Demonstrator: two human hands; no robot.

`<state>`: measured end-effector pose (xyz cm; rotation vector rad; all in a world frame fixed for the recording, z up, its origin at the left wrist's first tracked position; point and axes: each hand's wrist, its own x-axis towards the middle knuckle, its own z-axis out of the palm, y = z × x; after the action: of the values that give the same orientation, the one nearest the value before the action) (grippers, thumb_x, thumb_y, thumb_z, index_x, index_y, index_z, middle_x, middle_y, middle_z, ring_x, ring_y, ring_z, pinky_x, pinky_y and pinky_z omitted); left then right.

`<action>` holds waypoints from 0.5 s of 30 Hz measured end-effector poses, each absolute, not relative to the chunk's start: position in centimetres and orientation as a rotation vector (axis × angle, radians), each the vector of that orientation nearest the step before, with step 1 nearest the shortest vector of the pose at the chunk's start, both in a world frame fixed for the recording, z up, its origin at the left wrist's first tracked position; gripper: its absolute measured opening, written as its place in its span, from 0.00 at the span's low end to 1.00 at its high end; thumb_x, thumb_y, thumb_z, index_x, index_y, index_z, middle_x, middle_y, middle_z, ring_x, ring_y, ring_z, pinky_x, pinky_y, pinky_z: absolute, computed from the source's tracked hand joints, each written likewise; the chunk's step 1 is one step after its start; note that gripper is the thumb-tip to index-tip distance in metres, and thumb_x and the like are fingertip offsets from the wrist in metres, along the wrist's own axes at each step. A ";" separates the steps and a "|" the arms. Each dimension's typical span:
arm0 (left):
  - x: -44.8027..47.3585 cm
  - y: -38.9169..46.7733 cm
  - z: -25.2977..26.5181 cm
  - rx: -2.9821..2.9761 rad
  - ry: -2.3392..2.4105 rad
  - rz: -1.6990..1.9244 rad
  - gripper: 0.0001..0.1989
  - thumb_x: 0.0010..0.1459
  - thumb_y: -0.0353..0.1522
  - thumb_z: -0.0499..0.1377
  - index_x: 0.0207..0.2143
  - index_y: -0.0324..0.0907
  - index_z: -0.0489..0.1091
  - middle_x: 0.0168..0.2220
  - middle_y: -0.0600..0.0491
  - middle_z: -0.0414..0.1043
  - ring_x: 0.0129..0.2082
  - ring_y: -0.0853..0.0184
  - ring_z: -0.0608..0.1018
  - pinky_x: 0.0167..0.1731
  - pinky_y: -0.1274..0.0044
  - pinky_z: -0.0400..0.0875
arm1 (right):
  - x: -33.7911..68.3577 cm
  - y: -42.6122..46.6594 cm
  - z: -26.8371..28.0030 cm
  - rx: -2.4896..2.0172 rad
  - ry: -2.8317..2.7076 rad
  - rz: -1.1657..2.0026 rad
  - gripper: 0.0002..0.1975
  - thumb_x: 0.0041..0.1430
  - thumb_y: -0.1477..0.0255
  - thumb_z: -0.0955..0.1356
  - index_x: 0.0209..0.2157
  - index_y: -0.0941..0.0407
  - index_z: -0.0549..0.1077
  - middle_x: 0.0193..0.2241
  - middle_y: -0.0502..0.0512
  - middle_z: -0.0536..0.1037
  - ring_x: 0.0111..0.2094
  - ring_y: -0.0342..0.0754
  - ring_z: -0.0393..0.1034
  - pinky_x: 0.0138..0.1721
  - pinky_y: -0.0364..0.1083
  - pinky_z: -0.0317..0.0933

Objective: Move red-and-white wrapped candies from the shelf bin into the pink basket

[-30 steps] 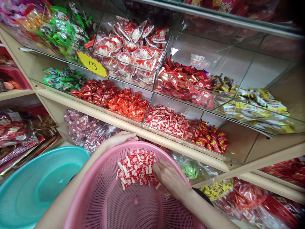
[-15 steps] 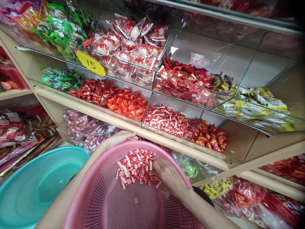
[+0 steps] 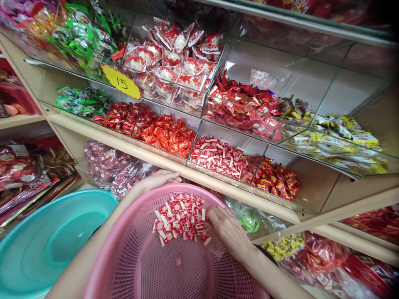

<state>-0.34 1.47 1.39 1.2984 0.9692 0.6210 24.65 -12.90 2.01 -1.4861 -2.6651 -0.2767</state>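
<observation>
A pink plastic basket (image 3: 109, 249) with perforated walls is tilted towards me below the shelf. Wrapped red-and-white candies (image 3: 179, 218) lie heaped against its far side. My left hand (image 3: 160, 179) reaches round the outside and holds the far rim, its fingertips partly hidden behind it. Inside the basket, my right hand (image 3: 222, 226) is at the right edge of the heap, with fingers curled and pinched at a candy there. How many pieces it holds is hidden.
Glass-fronted shelf bins hold more red-and-white candies (image 3: 216, 155), orange-red candies (image 3: 170, 135) and yellow packets (image 3: 346, 128). A yellow price tag (image 3: 121, 81) reads 15. A teal basin (image 3: 18, 232) stands at left. Bagged sweets (image 3: 327, 253) lie at lower right.
My right hand has shifted slightly right and up, away from the heap, with a candy at its fingertips. My left hand and the basket stay nearly as they were.
</observation>
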 end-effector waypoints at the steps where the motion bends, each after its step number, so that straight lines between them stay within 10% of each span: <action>1: -0.3 1.4 1.5 1.300 0.965 0.623 0.26 0.49 0.47 0.61 0.41 0.35 0.74 0.41 0.43 0.75 0.37 0.62 0.77 0.39 0.73 0.69 | 24.8 -13.0 2.1 -1.479 -2.664 -0.273 0.04 0.60 0.77 0.64 0.32 0.55 0.62 0.32 0.52 0.72 0.35 0.49 0.65 0.37 0.46 0.56; 15: 0.0 1.1 2.0 1.263 0.982 0.623 0.25 0.48 0.47 0.62 0.40 0.34 0.74 0.39 0.43 0.75 0.33 0.64 0.76 0.36 0.75 0.68 | 24.2 -13.6 1.3 -1.259 -2.860 -0.483 0.04 0.58 0.77 0.66 0.33 0.56 0.66 0.31 0.52 0.70 0.33 0.48 0.62 0.34 0.47 0.52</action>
<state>-0.04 1.06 2.02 1.2631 0.9824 0.6232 24.21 -13.57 1.28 -1.2588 -2.8601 -0.4831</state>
